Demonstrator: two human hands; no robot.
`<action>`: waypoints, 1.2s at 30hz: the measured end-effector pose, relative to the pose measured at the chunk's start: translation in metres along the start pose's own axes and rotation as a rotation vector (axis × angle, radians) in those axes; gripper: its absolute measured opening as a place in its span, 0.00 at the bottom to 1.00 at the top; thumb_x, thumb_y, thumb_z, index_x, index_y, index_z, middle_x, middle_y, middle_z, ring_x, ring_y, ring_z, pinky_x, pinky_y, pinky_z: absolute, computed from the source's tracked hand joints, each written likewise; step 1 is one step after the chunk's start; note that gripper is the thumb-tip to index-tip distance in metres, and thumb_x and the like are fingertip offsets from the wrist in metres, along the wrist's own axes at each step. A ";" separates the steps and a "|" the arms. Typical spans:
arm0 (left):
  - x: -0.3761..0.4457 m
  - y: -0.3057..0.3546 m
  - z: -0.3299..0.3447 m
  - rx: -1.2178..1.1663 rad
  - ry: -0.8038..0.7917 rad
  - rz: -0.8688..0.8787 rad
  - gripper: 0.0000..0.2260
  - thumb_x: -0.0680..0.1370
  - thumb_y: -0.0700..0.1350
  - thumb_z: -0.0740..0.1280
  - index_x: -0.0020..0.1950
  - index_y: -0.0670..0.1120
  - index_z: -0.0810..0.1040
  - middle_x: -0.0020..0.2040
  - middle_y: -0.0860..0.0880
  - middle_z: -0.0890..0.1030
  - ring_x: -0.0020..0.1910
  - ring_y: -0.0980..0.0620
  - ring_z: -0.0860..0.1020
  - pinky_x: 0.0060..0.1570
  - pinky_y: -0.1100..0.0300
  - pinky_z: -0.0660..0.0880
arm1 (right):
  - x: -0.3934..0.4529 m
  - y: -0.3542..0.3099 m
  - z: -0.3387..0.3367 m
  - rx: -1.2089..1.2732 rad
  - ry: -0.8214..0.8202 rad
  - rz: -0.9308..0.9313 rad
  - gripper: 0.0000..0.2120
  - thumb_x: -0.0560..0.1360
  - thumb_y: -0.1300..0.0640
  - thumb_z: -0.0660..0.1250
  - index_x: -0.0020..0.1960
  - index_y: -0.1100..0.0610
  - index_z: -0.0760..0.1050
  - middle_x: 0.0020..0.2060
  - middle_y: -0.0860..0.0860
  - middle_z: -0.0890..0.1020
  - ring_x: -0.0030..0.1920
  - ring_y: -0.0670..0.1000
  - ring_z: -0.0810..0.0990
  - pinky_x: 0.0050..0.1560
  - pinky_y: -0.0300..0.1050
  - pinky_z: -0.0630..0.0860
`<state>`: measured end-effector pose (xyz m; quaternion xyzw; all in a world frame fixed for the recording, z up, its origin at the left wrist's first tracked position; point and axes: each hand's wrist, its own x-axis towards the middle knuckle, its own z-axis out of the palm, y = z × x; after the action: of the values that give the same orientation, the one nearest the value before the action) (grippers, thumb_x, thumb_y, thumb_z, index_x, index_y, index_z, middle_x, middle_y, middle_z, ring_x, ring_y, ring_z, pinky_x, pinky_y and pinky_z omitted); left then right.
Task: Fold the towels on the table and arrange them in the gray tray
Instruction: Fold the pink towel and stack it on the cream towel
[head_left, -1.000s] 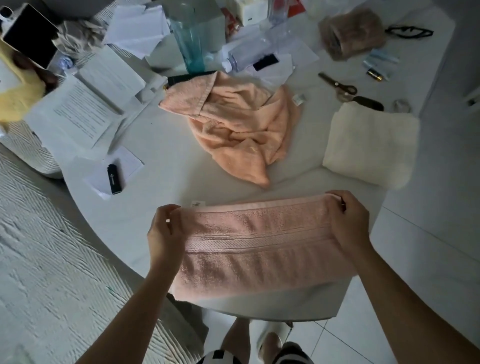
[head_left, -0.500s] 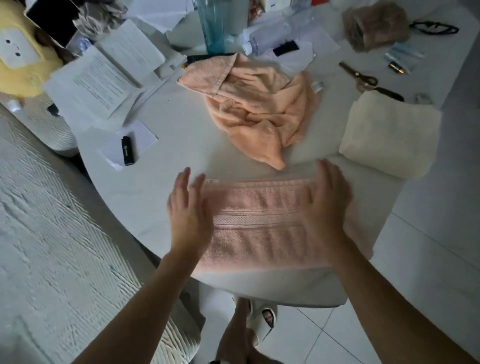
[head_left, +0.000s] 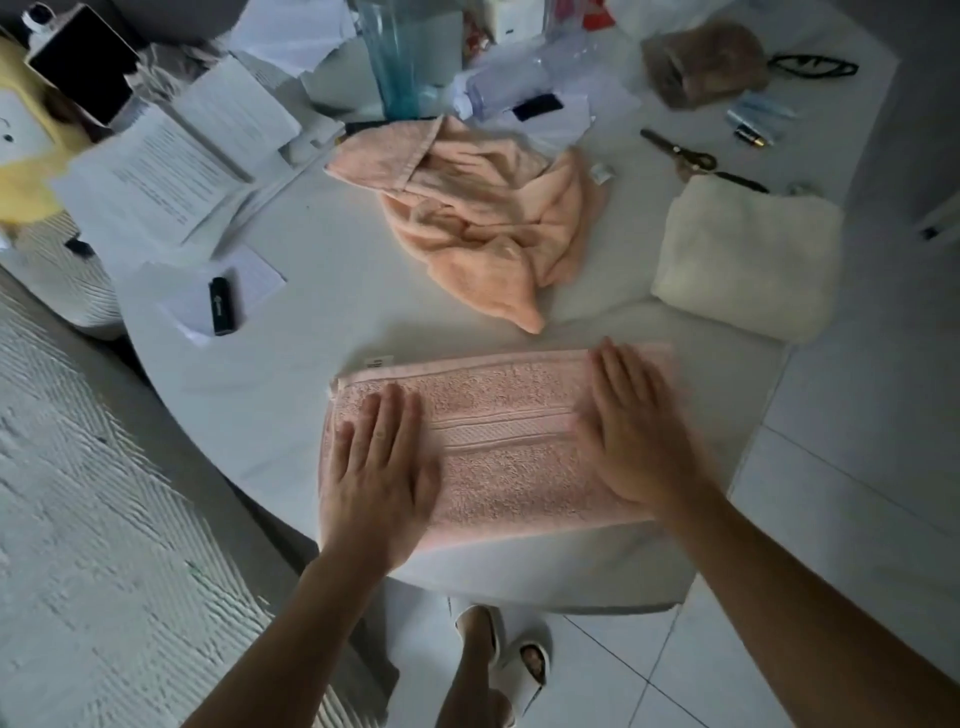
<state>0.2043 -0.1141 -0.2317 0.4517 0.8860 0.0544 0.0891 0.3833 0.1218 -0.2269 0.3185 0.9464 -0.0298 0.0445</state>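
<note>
Hands flat on terry cloth: left hand (head_left: 376, 467) and right hand (head_left: 631, 436) press, fingers straight, on a folded pink towel (head_left: 504, 441) with a woven band, its long axis running left to right at the tabletop's (head_left: 311, 322) near edge; beyond lie a crumpled peach towel (head_left: 478, 208) and a folded cream towel (head_left: 748, 254).

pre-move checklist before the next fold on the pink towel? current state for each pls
1. Pink towel lies flat on the table: ok, though its near edge sits at the table edge.
2. Left hand flat on the towel's left end, fingers straight: ok.
3. Right hand flat on the right end: ok, slightly blurred.
4. Layers aligned at the far edge: cannot tell; a tag sticks out at the far left corner.
5. Orange towel folded: not ok, lies crumpled.
6. Gray tray located: cannot tell, none in view. Cream towel lies folded on the table.
</note>
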 end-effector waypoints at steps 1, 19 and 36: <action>0.001 0.001 -0.001 -0.001 -0.009 -0.003 0.30 0.82 0.60 0.43 0.82 0.49 0.44 0.82 0.47 0.43 0.81 0.47 0.42 0.78 0.45 0.46 | -0.003 0.019 0.002 0.009 -0.012 0.063 0.32 0.81 0.45 0.45 0.79 0.62 0.55 0.79 0.59 0.57 0.79 0.59 0.56 0.77 0.60 0.54; 0.039 -0.034 -0.011 0.038 -0.041 0.187 0.29 0.83 0.60 0.47 0.82 0.50 0.47 0.82 0.44 0.47 0.81 0.45 0.44 0.78 0.40 0.49 | -0.027 -0.014 0.006 0.026 -0.002 -0.020 0.34 0.80 0.42 0.49 0.80 0.58 0.52 0.80 0.57 0.53 0.80 0.58 0.53 0.75 0.62 0.57; 0.081 -0.051 -0.064 -0.234 -0.327 -0.044 0.08 0.76 0.53 0.67 0.48 0.51 0.73 0.45 0.54 0.77 0.43 0.52 0.77 0.36 0.58 0.71 | -0.040 0.016 -0.023 0.819 0.174 1.062 0.19 0.70 0.53 0.71 0.59 0.57 0.73 0.47 0.53 0.79 0.48 0.58 0.79 0.43 0.47 0.73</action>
<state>0.1037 -0.0792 -0.1871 0.4218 0.8570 0.0807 0.2848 0.4228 0.1122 -0.2003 0.7329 0.5739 -0.3343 -0.1473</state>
